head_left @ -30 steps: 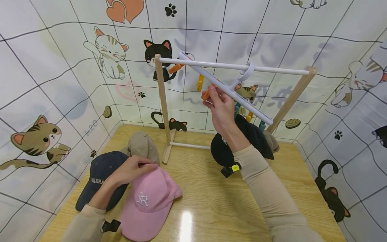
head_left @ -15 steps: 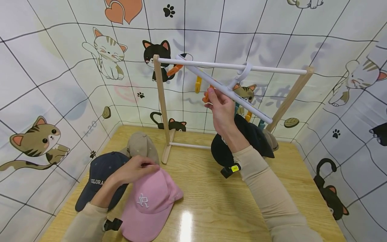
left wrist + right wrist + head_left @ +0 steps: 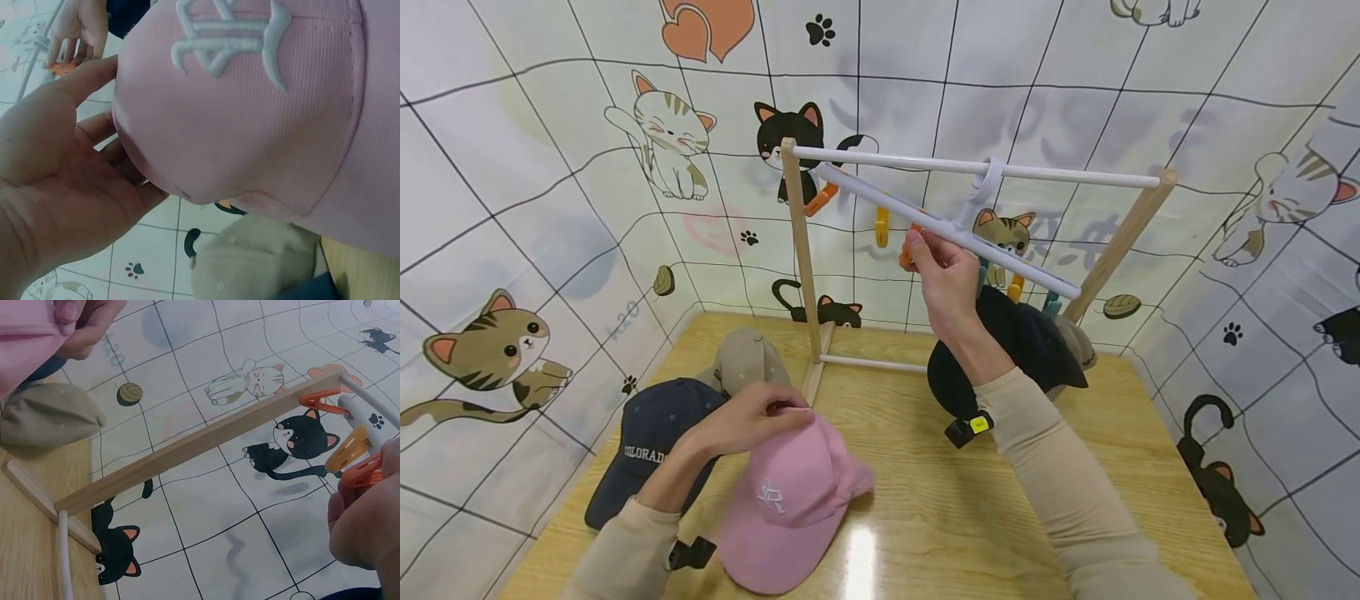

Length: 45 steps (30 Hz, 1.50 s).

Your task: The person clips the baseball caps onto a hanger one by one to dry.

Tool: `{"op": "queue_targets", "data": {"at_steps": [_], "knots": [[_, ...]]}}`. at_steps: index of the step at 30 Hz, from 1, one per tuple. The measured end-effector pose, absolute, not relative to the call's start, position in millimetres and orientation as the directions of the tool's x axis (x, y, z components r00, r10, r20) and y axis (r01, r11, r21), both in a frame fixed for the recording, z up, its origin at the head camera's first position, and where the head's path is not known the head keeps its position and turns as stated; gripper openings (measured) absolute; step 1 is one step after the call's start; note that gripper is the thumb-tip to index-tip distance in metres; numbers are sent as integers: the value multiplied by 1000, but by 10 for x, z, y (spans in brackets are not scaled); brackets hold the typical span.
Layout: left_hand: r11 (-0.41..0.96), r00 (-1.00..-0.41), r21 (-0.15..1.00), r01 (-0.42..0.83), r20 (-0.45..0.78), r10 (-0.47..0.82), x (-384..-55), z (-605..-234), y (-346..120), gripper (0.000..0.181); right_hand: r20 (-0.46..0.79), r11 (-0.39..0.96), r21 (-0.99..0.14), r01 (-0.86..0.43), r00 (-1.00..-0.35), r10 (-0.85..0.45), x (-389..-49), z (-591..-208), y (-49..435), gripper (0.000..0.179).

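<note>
My left hand (image 3: 748,421) pinches the top of a pink baseball cap (image 3: 790,492) with a white embroidered letter. In the left wrist view, the thumb and fingers of that hand hold the crown's edge (image 3: 150,150). With its thumb and fingers, my right hand (image 3: 947,287) grips an orange clip (image 3: 907,252) on a white clip hanger (image 3: 880,197). The hanger hangs tilted from a rack's white bar (image 3: 895,159), lower at its right end. A black cap (image 3: 951,375) hangs under the right half, partly behind my right forearm. The right wrist view shows the gripped orange clip (image 3: 362,472) up close.
A navy cap (image 3: 655,425) and a beige cap (image 3: 751,362) lie at the table's left. Another orange clip (image 3: 822,200) and a yellow clip (image 3: 882,227) hang on the hanger's left half. Wooden posts (image 3: 801,250) hold up the rack. Another beige cap (image 3: 1078,342) shows behind the black one.
The hanger has shifted left along the bar and tilts less, its left end lower, my right hand moving with it. My left hand has brought the pink cap slightly to the right.
</note>
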<state>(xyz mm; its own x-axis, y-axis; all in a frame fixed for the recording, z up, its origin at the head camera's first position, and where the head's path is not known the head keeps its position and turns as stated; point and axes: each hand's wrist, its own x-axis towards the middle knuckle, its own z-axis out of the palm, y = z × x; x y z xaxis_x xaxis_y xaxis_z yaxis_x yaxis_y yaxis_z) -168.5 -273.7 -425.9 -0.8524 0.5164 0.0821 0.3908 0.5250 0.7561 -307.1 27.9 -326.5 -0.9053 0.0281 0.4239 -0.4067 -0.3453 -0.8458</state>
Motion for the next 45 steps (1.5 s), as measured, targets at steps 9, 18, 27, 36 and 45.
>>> {"op": "queue_targets", "data": {"at_steps": [9, 18, 27, 36, 45], "knots": [[460, -827, 779, 425, 127, 548, -1718, -4122, -2546, 11, 442, -340, -843, -418, -897, 7, -3032, -3284, 285, 10], [414, -814, 782, 467, 196, 547, -1752, -4030, -2354, 9, 450, -363, -836, -411, -892, -27, -2976, -3259, 293, 11], [407, -827, 787, 464, 220, 518, -1851, -3924, -2159, 9, 444, -374, -839, -396, -895, -46, -2917, -3229, 304, 14], [391, -832, 780, 488, 282, 477, -1967, -3804, -2006, 14, 403, -334, -874, -353, -910, -93, -2865, -3197, 352, 16], [381, -819, 755, 533, 350, 454, -2114, -3731, -1902, 16, 313, -269, -925, -267, -938, -147, -2814, -3126, 406, 21]]}}
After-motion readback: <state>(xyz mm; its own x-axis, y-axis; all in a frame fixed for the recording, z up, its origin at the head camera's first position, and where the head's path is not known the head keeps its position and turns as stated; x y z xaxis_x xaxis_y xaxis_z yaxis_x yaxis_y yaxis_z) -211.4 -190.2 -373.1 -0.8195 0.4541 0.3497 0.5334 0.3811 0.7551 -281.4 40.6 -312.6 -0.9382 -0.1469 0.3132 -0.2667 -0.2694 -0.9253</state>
